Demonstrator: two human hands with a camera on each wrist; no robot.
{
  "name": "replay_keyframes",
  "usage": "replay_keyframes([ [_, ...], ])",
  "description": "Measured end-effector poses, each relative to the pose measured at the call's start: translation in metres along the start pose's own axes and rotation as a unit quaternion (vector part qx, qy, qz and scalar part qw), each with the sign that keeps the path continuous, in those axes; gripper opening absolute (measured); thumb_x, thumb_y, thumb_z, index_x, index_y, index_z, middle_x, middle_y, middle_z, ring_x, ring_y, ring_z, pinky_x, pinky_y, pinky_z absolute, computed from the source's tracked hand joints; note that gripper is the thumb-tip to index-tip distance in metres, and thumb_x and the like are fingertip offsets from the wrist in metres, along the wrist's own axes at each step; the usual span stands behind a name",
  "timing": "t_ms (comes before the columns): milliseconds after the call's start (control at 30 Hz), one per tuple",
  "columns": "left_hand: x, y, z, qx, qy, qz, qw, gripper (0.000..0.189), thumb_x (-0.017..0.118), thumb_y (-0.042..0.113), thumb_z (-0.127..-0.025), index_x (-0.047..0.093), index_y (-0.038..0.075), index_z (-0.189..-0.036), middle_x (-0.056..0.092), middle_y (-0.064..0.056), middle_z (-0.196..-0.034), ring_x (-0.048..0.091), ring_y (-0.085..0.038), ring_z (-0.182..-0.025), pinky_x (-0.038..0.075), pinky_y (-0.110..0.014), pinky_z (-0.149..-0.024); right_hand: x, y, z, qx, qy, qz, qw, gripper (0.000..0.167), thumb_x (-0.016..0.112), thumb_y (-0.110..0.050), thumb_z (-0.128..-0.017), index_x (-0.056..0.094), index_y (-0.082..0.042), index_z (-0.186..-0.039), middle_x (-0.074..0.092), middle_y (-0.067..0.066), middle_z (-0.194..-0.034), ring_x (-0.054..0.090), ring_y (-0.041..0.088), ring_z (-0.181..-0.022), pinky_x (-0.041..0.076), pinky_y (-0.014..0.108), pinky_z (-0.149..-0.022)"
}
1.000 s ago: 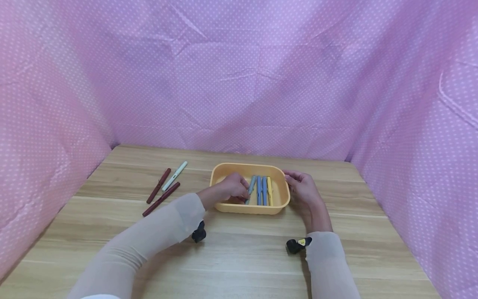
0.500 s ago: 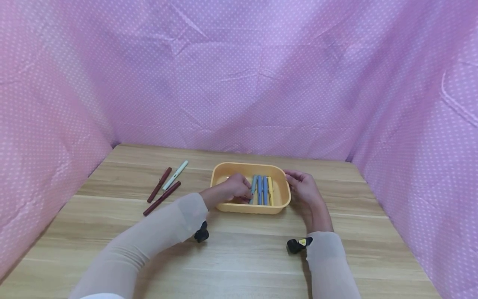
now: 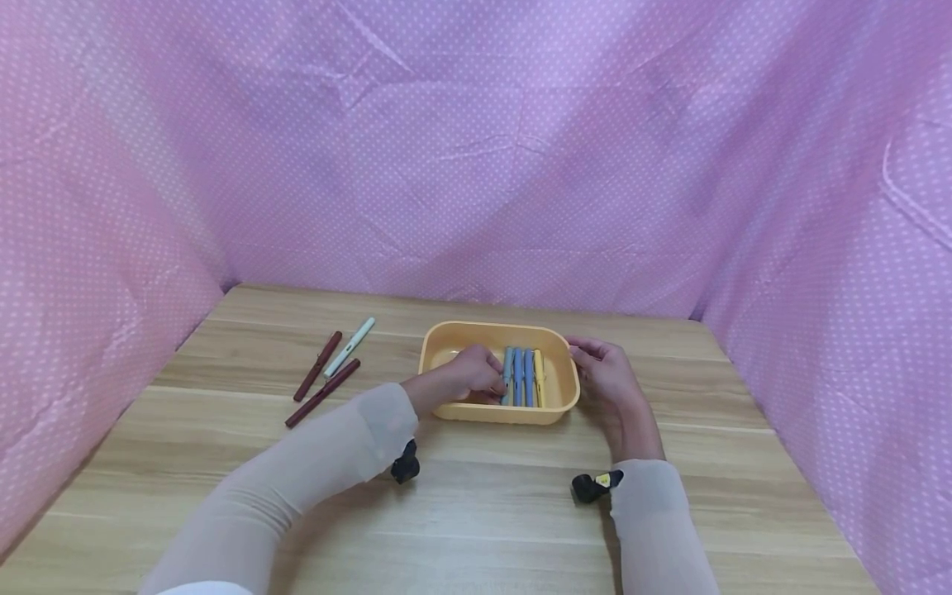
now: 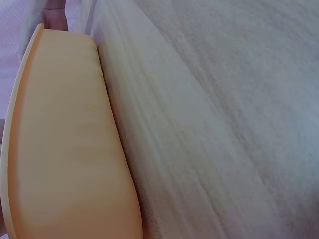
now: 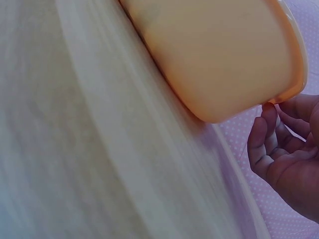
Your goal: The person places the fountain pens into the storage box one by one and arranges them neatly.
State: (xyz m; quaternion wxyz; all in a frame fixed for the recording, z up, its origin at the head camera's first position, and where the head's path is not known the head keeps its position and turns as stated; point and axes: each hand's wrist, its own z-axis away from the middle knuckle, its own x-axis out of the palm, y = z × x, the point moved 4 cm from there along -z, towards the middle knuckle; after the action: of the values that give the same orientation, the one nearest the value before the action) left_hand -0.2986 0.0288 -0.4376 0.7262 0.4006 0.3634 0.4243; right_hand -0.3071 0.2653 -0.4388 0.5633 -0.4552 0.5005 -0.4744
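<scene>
In head view only, blue pens (image 3: 518,377)

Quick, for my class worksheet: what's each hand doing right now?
Left hand: fingertips at the blue-green pen; whether gripping cannot be told.
Right hand: closed, holding the yellow tray by its rim.

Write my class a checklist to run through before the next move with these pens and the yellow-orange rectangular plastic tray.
1. Tray resting on wood-grain table: ok.
2. Right hand on tray: ok, pinching it near the far right corner.
3. Slim teal pen free of left hand: cannot tell; the hand partly covers it.
4. Two slim blue pens and slim yellow pen side by side inside: ok.
5. All pens inside: not ok; two slim dark red pens and one slim pale green pen lie left of tray.
</scene>
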Motion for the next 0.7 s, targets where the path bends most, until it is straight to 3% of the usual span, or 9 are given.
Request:
replay_keyframes([
  [433,0.0025,-0.0029,0.0010,0.003,0.003,-0.007,1.0000,0.040,0.072,-0.019,-0.080,0.058,-0.010,-0.117,0.065,-0.019,-0.094,0.065,-0.021,-0.057,0.062,-0.029,-0.055,-0.0024,0.0015,0.0011,-0.028,-0.014,0.018,0.9993,0.038,0.059,-0.014,-0.105,0.059,0.009,-0.136,0.068,0.017,-0.123,0.066,0.009,-0.097,0.058,0.020,-0.083],
  [700,-0.0007,-0.0022,0.0042,0.012,-0.003,0.005,0.9999,0.047,0.070,-0.020,-0.078,0.056,-0.012,-0.123,0.068,-0.021,-0.090,0.067,-0.022,-0.057,0.064,-0.033,-0.059,-0.0024,0.0019,0.0035,-0.023,-0.016,0.012,0.9995,0.038,0.059,-0.012,-0.105,0.058,0.009,-0.136,0.067,0.017,-0.124,0.066,0.009,-0.098,0.058,0.020,-0.084],
])
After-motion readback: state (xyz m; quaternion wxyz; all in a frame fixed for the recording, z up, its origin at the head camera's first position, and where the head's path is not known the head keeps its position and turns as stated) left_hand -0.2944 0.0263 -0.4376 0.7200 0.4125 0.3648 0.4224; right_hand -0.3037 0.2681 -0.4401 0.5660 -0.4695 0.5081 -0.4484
